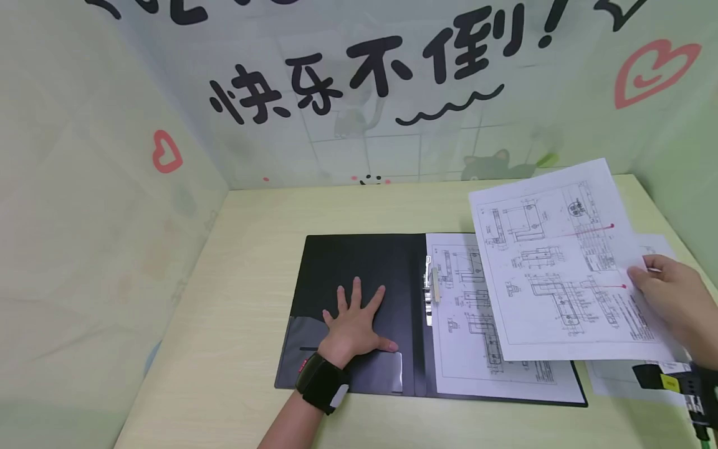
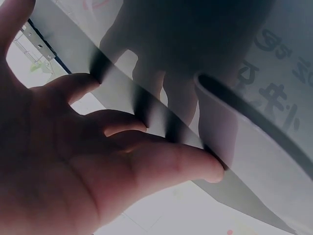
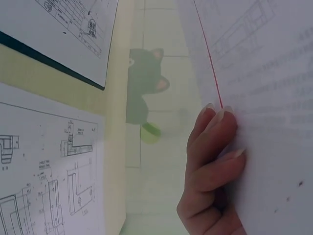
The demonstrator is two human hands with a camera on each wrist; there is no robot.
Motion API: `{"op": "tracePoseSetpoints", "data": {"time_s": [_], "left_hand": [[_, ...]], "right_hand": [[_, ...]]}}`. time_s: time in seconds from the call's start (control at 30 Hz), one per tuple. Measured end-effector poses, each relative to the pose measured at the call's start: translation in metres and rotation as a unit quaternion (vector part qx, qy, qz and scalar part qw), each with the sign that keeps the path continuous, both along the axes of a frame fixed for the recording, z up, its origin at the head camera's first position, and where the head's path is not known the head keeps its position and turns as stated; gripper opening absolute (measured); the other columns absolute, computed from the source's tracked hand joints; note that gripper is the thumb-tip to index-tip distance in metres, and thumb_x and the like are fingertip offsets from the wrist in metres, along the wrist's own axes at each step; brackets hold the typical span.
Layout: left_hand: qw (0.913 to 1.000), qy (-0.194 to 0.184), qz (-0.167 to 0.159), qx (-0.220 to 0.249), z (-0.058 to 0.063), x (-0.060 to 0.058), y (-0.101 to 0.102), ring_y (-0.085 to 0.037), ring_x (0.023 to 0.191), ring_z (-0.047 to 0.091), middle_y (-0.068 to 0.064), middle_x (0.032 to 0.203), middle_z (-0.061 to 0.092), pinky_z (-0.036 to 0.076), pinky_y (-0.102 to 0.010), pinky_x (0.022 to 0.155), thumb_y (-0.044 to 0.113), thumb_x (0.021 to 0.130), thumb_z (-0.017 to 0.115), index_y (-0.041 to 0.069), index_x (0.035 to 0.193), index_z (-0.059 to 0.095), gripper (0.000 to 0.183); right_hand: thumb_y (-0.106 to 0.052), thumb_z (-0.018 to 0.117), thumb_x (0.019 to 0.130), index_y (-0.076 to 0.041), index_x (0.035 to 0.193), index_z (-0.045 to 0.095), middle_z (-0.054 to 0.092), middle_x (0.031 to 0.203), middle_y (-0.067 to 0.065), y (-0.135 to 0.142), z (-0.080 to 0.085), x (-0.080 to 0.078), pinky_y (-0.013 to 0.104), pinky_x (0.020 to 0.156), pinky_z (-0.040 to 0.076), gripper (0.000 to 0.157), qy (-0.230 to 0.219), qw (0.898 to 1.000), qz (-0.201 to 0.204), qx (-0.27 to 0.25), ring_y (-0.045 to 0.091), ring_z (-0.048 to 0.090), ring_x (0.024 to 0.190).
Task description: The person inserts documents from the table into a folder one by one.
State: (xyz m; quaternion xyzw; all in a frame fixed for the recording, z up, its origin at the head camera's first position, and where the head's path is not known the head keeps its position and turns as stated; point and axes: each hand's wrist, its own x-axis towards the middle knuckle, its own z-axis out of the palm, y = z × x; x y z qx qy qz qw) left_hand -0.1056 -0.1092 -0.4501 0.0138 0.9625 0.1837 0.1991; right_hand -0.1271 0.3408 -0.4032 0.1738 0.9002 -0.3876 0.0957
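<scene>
A black clip folder (image 1: 359, 262) lies spread on the table, with a metal clip (image 1: 429, 290) near its spine. Under that clip sits a printed drawing sheet (image 1: 457, 362). My left hand (image 1: 353, 327), fingers splayed, rests on the folder's inside left cover, over the clear pocket (image 1: 376, 371); in the left wrist view its fingertips touch the shiny dark surface. My right hand (image 1: 670, 299) pinches the right edge of a loose drawing sheet (image 1: 550, 280) with red marks, held raised and tilted over the folder's right side. The right wrist view shows curled fingers (image 3: 220, 171) behind that sheet.
Another drawing sheet (image 3: 54, 166) lies on the table right of the folder, partly hidden by the raised one. A printed fabric wall (image 1: 364, 143) stands behind the pale wooden table (image 1: 224, 312), with side walls at left and right.
</scene>
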Motion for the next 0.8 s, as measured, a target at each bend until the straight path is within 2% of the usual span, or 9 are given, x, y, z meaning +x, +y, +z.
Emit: {"op": "tracePoseSetpoints", "data": {"time_s": [0.23, 0.8], "left_hand": [[1.0, 0.001, -0.001, 0.004, -0.003, 0.001, 0.002, -0.048, 0.152, 0.001, -0.014, 0.168, 0.004, 0.015, -0.079, 0.109, 0.05, 0.064, 0.089, 0.03, 0.156, 0.03, 0.111], [1.0, -0.002, -0.003, 0.0, -0.001, 0.0, 0.0, -0.048, 0.152, 0.001, -0.014, 0.168, 0.004, 0.016, -0.078, 0.109, 0.051, 0.065, 0.088, 0.03, 0.156, 0.029, 0.11]], "right_hand": [[-0.03, 0.031, 0.107, 0.017, 0.142, 0.028, 0.057, 0.113, 0.037, -0.019, -0.006, 0.003, 0.031, 0.055, 0.056, 0.059, 0.014, 0.998, 0.066, 0.016, 0.016, 0.066, 0.067], [-0.028, 0.031, 0.107, 0.015, 0.143, 0.029, 0.059, 0.114, 0.035, -0.053, -0.024, 0.001, 0.034, 0.059, 0.059, 0.056, -0.022, 0.993, 0.115, -0.024, 0.019, 0.07, 0.073]]}}
